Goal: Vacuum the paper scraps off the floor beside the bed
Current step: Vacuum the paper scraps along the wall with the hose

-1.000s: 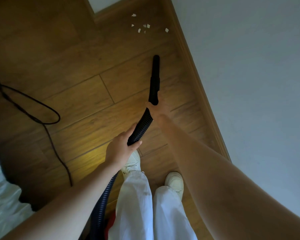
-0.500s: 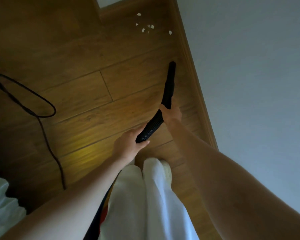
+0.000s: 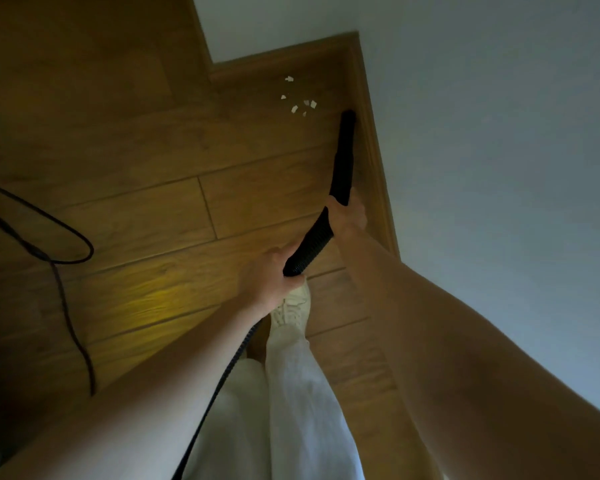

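Note:
Several small white paper scraps (image 3: pixel 300 102) lie on the wooden floor in the corner by the skirting board. A black vacuum nozzle (image 3: pixel 344 150) points toward them, its tip just right of the scraps, close to the wall. My right hand (image 3: pixel 347 213) grips the nozzle's lower end. The ribbed black hose (image 3: pixel 310 242) runs back from it, and my left hand (image 3: pixel 270 283) is closed around the hose lower down. The hose continues down beside my white trousers.
A white wall (image 3: pixel 499 133) with a wooden skirting board (image 3: pixel 374 150) runs along the right. A black power cord (image 3: pixel 59 258) loops over the floor at left. My white shoe (image 3: pixel 291 306) stands under the hose. A bit of white bedding shows at the bottom left.
I have stepped forward. The nozzle tip moved up and right toward the wall, and now sits right beside the scraps. One scrap near the wall is no longer visible.

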A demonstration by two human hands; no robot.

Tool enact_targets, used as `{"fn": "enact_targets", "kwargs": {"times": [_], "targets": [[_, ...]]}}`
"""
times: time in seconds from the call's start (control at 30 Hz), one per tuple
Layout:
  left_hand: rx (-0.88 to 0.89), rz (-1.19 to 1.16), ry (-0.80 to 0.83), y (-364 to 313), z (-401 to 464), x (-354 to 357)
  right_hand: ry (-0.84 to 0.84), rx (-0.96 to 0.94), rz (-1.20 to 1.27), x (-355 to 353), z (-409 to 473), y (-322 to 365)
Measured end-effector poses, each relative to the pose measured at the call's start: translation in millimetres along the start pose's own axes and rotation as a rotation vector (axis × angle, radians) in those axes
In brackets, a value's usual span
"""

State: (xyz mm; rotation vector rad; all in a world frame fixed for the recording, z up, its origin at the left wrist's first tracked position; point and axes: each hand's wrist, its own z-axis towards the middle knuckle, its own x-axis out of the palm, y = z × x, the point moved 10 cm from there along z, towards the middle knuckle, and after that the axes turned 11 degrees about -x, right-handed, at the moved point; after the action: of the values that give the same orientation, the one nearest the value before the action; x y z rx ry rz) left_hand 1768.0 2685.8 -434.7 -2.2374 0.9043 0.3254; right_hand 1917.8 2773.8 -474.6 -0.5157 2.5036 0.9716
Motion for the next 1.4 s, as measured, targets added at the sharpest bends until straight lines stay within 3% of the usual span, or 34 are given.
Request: {"fn": "enact_targets", "kwargs": {"times": [0.13,0.47,0.67,1.1,1.4], "targets": [[-0.030,-0.015,0.056,-8.9,2.1,18.5,0.033,0.031,-0.048,-5.4,3.8,-6.6],[-0.133,-0.142,0.020,22.1,-23.6,11.3,0.134,0.104,0.006,32.2,-19.2,-11.1],[-0.175,-0.280,-0.063,31.6,-26.4,-21.6,0.230,-0.018,-0.046,65.2,-12.1,24.6],[-0.126,-0.244,-0.017,13.1,-24.7,-4.4,0.047,0.061,0.003,19.6,-17.8,-0.8],[-0.144,-0.431,-0.162,38.9,-21.5,-41.5,0.240,-0.128,-0.038,84.5,-5.3,59.0]]}}
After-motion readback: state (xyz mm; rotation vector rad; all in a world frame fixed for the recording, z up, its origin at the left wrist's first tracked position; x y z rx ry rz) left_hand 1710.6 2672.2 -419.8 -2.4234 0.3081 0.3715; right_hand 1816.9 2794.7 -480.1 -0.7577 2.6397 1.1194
